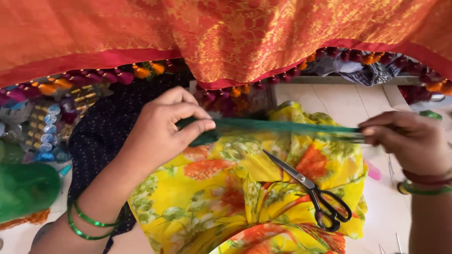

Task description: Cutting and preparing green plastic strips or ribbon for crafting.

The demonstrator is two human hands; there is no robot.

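1. The left hand (162,129) pinches one end of a bundle of green threads (282,128) between thumb and curled fingers, just above the yellow flowered cloth (226,188).
2. The right hand (409,141) grips the other end, fingers closed round it, past the right edge of that cloth.
3. The threads run taut and level between both hands, over the top of the yellow cloth.
4. Black-handled scissors (310,188) lie closed on the yellow cloth, below the threads.
5. An orange fabric with a red, tasselled border (226,37) hangs above the yellow cloth.
6. Green bangles (89,226) circle the left wrist, left of the yellow cloth.
7. A green spool (26,188) lies far left of the cloth.
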